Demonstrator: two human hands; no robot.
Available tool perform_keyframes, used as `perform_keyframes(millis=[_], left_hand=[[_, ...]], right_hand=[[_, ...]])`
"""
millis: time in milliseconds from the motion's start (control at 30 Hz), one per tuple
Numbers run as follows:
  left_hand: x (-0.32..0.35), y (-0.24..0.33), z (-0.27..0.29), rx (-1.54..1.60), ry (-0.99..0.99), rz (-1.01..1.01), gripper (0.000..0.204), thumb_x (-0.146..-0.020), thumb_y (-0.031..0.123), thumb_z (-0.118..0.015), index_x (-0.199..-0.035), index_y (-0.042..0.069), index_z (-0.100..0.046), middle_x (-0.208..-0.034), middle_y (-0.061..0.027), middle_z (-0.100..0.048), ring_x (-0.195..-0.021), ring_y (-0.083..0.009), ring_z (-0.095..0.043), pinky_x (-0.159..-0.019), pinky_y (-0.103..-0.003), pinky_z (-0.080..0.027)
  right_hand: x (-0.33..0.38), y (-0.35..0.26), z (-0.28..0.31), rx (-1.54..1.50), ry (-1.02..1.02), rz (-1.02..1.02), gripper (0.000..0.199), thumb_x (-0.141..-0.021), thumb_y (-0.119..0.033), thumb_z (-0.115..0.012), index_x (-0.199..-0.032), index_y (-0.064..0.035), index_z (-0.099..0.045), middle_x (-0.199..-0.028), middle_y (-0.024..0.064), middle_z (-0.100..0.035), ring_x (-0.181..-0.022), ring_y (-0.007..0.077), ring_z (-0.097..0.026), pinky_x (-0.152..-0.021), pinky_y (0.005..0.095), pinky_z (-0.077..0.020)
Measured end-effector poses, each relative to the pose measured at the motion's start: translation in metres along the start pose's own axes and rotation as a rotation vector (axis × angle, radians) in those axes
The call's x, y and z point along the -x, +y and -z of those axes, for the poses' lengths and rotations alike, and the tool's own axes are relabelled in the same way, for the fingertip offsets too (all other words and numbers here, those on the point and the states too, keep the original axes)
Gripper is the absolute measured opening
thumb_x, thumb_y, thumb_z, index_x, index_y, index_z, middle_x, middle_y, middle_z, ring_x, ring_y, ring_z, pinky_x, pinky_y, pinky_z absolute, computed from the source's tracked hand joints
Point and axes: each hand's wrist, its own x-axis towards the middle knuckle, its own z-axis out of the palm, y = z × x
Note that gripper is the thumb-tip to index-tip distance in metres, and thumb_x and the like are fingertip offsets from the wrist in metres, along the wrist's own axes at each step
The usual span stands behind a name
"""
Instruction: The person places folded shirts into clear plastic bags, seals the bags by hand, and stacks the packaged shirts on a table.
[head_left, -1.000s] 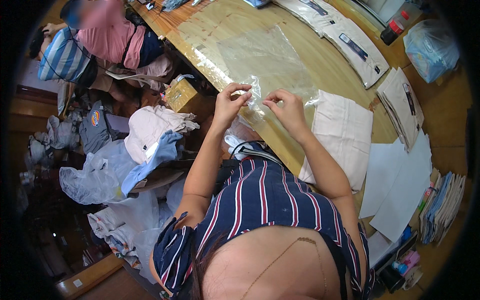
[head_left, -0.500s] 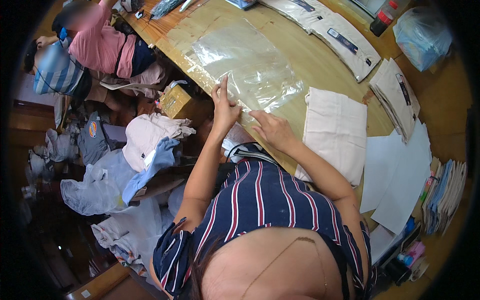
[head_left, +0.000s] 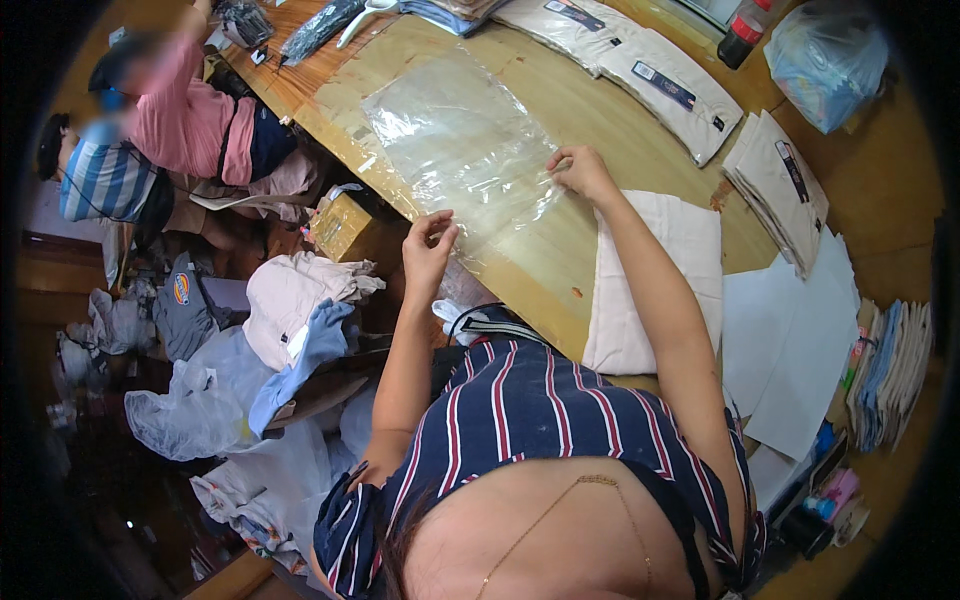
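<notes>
A clear plastic bag [head_left: 450, 120] lies flat on the wooden table [head_left: 540, 290], wrinkled and shiny toward its near end. My left hand [head_left: 430, 252] is at the bag's near left corner, fingers curled and thumb pressed in on the film. At the right edge, my right hand [head_left: 588, 175] pinches the film between thumb and fingertips. Under my right forearm and to its right, a folded cream garment [head_left: 640, 270] rests on the table, partly covered by the arm.
Bagged, tagged cream garments [head_left: 665, 85] line the far edge, with another folded stack [head_left: 780, 190] at right. White sheets [head_left: 785, 350] lie nearer. A bottle [head_left: 742, 38] and a filled bag [head_left: 828, 65] stand beyond. Two people sit at left, near piled clothes [head_left: 305, 300].
My right hand has moved away and to the right, from the bag's near edge to its right edge. My left hand has come slightly nearer, its fingers now curled. The bag lies flatter.
</notes>
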Motion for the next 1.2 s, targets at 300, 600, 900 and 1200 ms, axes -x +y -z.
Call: perform_keyframes(millis=[300, 600, 900, 1200], left_hand=[[-0.006, -0.003, -0.026, 0.145, -0.037, 0.047, 0.026, -0.072, -0.002, -0.056, -0.097, 0.001, -0.057, -0.087, -0.0047, -0.058, -0.073, -0.0089, -0.054, -0.062, -0.02, -0.043], [-0.04, 0.039, -0.13, 0.388, -0.074, 0.051, 0.032, -0.074, -0.003, -0.056, -0.105, -0.003, -0.049, -0.103, -0.01, -0.051, -0.07, -0.0124, -0.055, -0.061, -0.021, -0.046], [-0.025, 0.044, -0.164, 0.359, -0.241, 0.034, 0.044, -0.073, -0.008, -0.054, -0.115, -0.001, -0.044, -0.111, -0.0088, -0.046, -0.069, -0.0119, -0.055, -0.06, -0.022, -0.046], [-0.027, 0.051, -0.199, -0.009, -0.054, -0.331, 0.053, -0.069, -0.009, -0.053, -0.119, 0.007, -0.042, -0.114, -0.0116, -0.042, -0.071, -0.0188, -0.057, -0.062, -0.026, -0.048]], right_hand=[[0.003, 0.027, 0.05, -0.447, -0.029, -0.023, 0.02, -0.066, 0.005, -0.061, -0.085, -0.0019, -0.059, -0.06, -0.0008, -0.05, -0.054, 0.0061, -0.049, -0.044, 0.0225, -0.0394], [0.015, 0.072, 0.115, -0.232, 0.067, -0.091, 0.012, -0.075, -0.002, -0.057, -0.086, 0.0023, -0.059, -0.07, 0.0068, -0.059, -0.054, 0.0068, -0.053, -0.045, 0.0148, -0.0417], [0.064, 0.123, 0.153, -0.605, -0.002, -0.113, 0.023, -0.079, 0.001, -0.048, -0.101, 0.0034, -0.055, -0.085, 0.0061, -0.059, -0.063, 0.0079, -0.054, -0.059, 0.0189, -0.0466], [0.071, 0.156, 0.136, -0.261, 0.463, 0.189, 0.023, -0.077, 0.001, -0.047, -0.096, -0.0004, -0.06, -0.082, 0.0059, -0.061, -0.059, 0.008, -0.053, -0.057, 0.0204, -0.0449]])
